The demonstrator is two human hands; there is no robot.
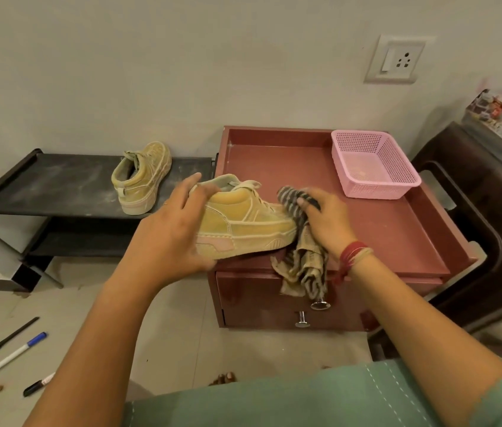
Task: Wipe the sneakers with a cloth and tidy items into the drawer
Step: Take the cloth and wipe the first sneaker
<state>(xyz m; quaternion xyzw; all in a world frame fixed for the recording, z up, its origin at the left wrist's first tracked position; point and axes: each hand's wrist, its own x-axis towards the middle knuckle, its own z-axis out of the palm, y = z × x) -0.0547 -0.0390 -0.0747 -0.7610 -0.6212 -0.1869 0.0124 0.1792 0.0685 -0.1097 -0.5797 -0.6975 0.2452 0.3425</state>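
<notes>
The left hand (169, 238) grips the heel of a tan sneaker (243, 223), fingers curled over its collar and thumb under the sole, with the toe end resting at the front edge of a red cabinet (382, 229). The right hand (326, 223) clutches a striped cloth (305, 266) and presses it against the sneaker's toe. The rest of the cloth hangs down over the drawer (259, 300), reaching one of its two metal knobs (302, 320). A pink basket (379, 192) sits at the cabinet's back right corner. The second sneaker (141, 177) stands on a black rack (58, 186) to the left. Three pens (15, 354) lie on the floor, lower left.
</notes>
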